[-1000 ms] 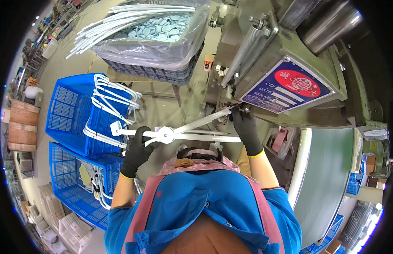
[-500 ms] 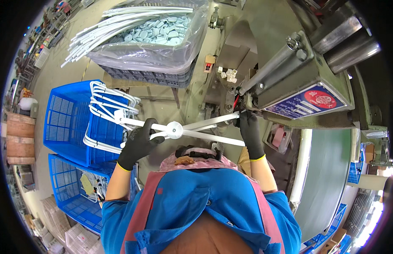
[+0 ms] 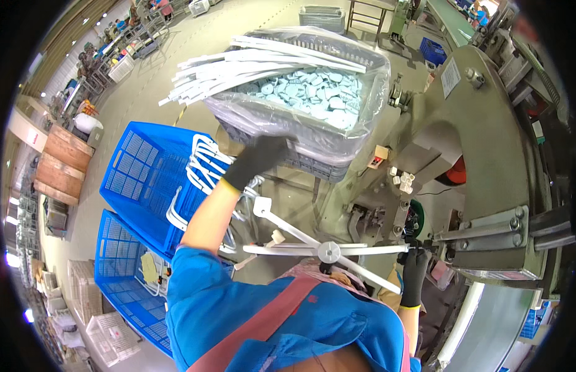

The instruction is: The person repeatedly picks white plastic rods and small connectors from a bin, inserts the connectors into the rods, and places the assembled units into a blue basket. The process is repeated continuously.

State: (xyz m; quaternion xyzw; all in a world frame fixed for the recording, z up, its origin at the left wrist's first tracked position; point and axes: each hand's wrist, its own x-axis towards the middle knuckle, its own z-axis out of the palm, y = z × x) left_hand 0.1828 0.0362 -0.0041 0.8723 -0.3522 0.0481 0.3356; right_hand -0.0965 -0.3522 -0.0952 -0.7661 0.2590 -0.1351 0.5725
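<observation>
My right hand (image 3: 415,273), in a black glove, is closed around the end of a white crossed tube frame (image 3: 356,250) beside the machine. The frame's tubes meet at a round white disc (image 3: 329,252), and one tube ends in a flat white pad (image 3: 262,206). Reaching forward, my left hand (image 3: 260,162) is off the frame, near the front wall of a plastic-lined grey crate (image 3: 328,162). Motion smears its gloved fingers, so their grip is unclear. In the crate lie many pale blue-grey plastic pieces (image 3: 312,93), with long white tubes (image 3: 238,68) across them.
A green press-like machine (image 3: 486,142) stands at the right. Two blue baskets (image 3: 136,167) are at my left, the farther one with bent white tube frames (image 3: 204,164). Small white blocks (image 3: 402,180) rest near the machine; a green belt (image 3: 492,322) runs at lower right.
My left hand has let go of the white tube frame and moved forward toward the crate. The view has turned, and my right hand still holds the frame's end by the machine.
</observation>
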